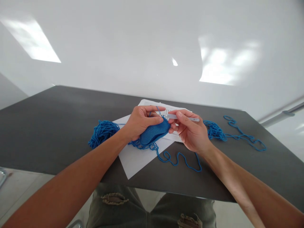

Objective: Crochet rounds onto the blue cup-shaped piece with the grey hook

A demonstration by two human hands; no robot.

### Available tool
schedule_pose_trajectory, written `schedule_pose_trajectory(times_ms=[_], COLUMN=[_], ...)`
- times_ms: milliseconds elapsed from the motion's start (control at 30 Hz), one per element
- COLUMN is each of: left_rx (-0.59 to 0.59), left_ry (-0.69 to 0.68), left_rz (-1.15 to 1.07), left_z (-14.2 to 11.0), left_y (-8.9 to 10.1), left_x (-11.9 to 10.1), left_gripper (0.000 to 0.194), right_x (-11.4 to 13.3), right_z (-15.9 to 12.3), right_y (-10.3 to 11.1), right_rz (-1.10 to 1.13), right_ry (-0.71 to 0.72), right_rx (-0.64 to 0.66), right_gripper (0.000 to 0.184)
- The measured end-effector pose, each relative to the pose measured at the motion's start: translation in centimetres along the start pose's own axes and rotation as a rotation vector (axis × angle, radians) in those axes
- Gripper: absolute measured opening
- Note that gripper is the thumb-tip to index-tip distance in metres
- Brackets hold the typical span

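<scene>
My left hand (140, 123) is closed on a round blue crocheted piece (154, 133), holding it above the table with a strand of yarn running over the index finger. My right hand (190, 131) pinches a pale crochet hook (187, 118), whose tip points left into the top edge of the blue piece. A loose blue yarn tail (177, 160) hangs from the piece and loops across the table. A bundle of blue yarn (103, 133) lies just left of my left wrist.
White paper sheets (135, 156) lie under the hands on the dark grey table (57, 126). More tangled blue yarn (234, 134) trails at the right. The table's near edge runs above my lap. A white wall rises behind.
</scene>
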State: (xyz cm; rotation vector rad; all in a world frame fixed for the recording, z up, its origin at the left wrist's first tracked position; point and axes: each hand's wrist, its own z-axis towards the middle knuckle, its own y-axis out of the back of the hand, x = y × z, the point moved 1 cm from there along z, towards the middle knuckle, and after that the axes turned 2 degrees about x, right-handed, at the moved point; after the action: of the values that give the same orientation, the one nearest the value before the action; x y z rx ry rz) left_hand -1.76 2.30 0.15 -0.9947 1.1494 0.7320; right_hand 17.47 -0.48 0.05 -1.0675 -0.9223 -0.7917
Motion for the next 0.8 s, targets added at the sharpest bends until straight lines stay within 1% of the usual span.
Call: schedule_pose_trajectory(times_ms=[100,267,333,400,567,800], left_rx=[-0.026,-0.022,-0.017,-0.021,-0.043,-0.026], left_ry=[0.017,0.008,-0.002,0.002,0.032,0.020], left_rz=[-0.028,-0.039,-0.039,-0.044,-0.037,0.002], left_z=[-0.22,-0.53,-0.49,-0.41,-0.46,-0.78], left_y=[-0.45,-1.06,-1.07,-0.99,-0.82,-0.84], left_x=[-0.06,-0.48,-0.52,-0.46,-0.36,-0.91], left_gripper=[0.055,0.045,0.044,0.049,0.077,0.087], right_x=[0.16,0.15,0.07,-0.01,0.00,0.67], right_z=[-0.07,-0.14,-0.17,-0.19,-0.29,-0.61], right_y=[0.09,0.02,-0.10,-0.17,0.06,0.79], right_rz=[0.019,0.017,0.007,0.001,-0.032,-0.153], right_ry=[0.025,0.077,0.089,0.094,0.115,0.184], right_rx=[-0.047,-0.063,-0.070,-0.077,-0.073,-0.012], right_gripper=[0.028,0.028,0.028,0.029,0.028,0.022])
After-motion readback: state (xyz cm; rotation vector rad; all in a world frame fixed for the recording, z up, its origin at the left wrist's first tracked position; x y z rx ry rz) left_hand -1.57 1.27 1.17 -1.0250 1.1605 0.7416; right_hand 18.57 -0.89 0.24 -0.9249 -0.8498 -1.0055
